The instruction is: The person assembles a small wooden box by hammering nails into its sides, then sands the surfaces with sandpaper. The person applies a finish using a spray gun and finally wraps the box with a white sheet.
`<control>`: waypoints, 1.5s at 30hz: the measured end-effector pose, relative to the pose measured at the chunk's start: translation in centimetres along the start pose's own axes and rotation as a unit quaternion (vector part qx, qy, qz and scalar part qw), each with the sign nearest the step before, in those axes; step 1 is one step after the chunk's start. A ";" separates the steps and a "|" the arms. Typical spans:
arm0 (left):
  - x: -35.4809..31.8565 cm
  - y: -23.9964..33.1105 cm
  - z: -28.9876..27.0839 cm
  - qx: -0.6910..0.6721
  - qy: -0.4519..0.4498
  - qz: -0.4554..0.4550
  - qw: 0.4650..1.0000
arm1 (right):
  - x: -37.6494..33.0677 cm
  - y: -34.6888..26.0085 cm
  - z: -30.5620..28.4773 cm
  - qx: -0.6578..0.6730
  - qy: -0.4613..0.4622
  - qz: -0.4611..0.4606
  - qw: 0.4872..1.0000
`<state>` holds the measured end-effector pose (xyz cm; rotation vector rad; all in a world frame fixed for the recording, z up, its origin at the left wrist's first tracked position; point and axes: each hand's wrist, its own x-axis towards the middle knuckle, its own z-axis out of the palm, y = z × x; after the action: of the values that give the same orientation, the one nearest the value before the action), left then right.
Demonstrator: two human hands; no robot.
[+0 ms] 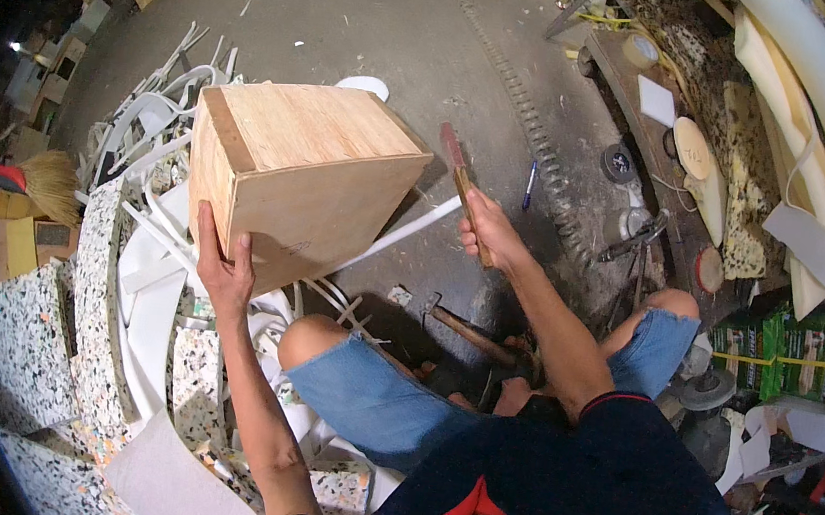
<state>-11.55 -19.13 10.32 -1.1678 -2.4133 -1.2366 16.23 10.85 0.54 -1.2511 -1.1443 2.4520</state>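
Observation:
Ahead of me to the left, a pale plywood box (329, 193) is tilted, one corner edge toward me. My left hand (225, 273) grips its lower left edge, fingers on one side and thumb on the face. A slim flat tool (462, 172) with a wooden handle and a reddish-brown end is in my right hand (492, 231), held upward to the right of the box, apart from it. Its exact kind is unclear. A hammer (470, 332) with a wooden handle lies on the floor near my feet.
White foam strips (160, 120) and speckled foam blocks (102, 295) pile up on the left, beside a straw broom (50, 184). A coiled hose (515, 92) crosses the floor. To the right are a blue pen (530, 184), a low bench (631, 89) and green packages (805, 354).

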 end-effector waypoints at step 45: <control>-4.3 20.1 10.4 0.122 -0.071 0.121 0.983 | -5.8 -7.6 -7.4 -0.393 0.142 -0.382 0.824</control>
<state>7.61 -6.87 13.82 -1.4603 -2.3471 -0.7868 23.99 17.66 6.76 -0.9343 -2.1189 1.1731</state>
